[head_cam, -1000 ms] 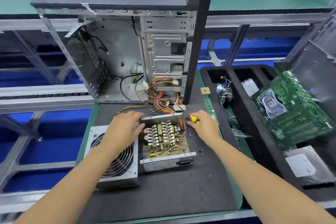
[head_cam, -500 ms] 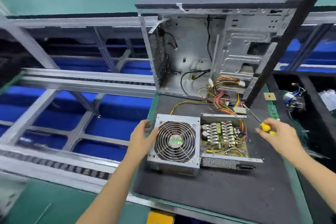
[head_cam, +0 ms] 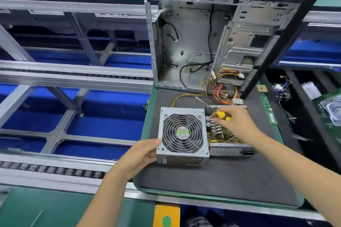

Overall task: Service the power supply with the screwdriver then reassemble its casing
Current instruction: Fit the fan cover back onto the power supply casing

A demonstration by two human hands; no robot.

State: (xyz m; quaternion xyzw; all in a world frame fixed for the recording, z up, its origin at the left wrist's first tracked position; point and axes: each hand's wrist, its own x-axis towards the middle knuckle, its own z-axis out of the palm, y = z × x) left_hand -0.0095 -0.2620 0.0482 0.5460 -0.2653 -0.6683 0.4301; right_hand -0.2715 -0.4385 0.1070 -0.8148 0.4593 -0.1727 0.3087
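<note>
- Head view: left hand is gripping the fan cover's lower-left corner, frame centre.
- Right hand is pinching the screwdriver above the open power supply on the dark surface.

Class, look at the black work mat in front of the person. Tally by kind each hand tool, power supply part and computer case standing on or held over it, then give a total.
Yellow-and-black-handled screwdriver, held in the right hand: 1
Grey metal fan cover, gripped by the left hand: 1
Open power supply base with circuit board: 1
Open grey computer case: 1
Total: 4
</note>
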